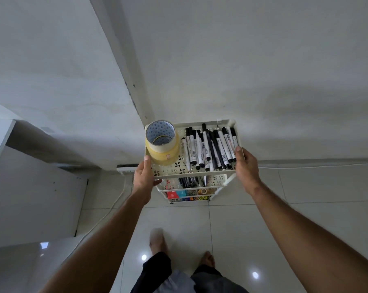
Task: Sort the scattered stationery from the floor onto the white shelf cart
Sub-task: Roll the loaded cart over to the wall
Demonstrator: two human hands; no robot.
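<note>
The white shelf cart (196,172) stands against the wall, seen from above. Its top tray holds a stack of yellowish tape rolls (162,144) on the left and several black-and-white markers (210,148) on the right. My left hand (145,178) grips the tray's left front corner, thumb on the rim beside the tape. My right hand (245,166) grips the right edge, thumb over the rim next to the markers. The middle shelf holds dark pens (188,181), and the lower shelf holds small tape rolls (203,191) and colourful packets (176,195).
Glossy white floor tiles (231,225) spread in front of the cart, with my bare feet (157,240) below. A white cable (113,206) runs along the floor at left by a low white cabinet (30,187). A wall corner (134,81) rises behind.
</note>
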